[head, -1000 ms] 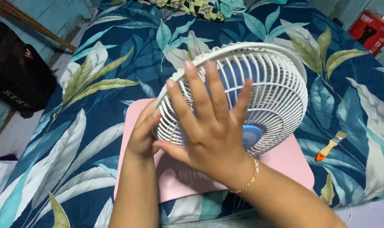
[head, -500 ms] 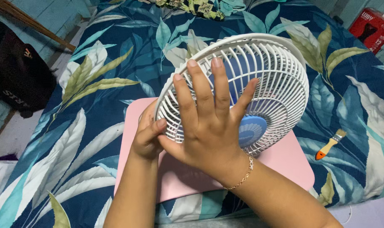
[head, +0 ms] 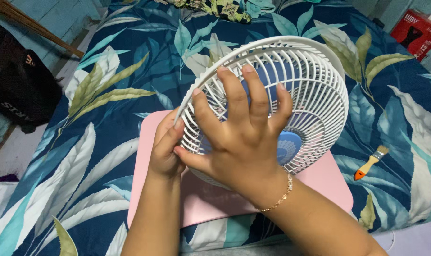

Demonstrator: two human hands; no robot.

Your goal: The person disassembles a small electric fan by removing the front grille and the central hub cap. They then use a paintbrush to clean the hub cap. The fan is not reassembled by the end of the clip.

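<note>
A white plastic fan cage (head: 315, 90) with blue blades and a blue centre cap (head: 289, 147) inside is held tilted above a pink board (head: 329, 182). My right hand (head: 239, 137) lies across the front grille, fingers curled into the bars. My left hand (head: 165, 149) grips the cage's left rim from below, thumb on the edge. A thin gold bracelet circles my right wrist.
The pink board rests on a bed sheet (head: 106, 142) with a blue and green leaf print. A small brush (head: 369, 163) with an orange handle lies to the right. A red box (head: 417, 31) sits at the top right, a black bag (head: 18, 85) at the left.
The fan cage has tipped further up and turned slightly. My right fingers went from flat and spread to curled into the grille. My left thumb rose onto the rim.
</note>
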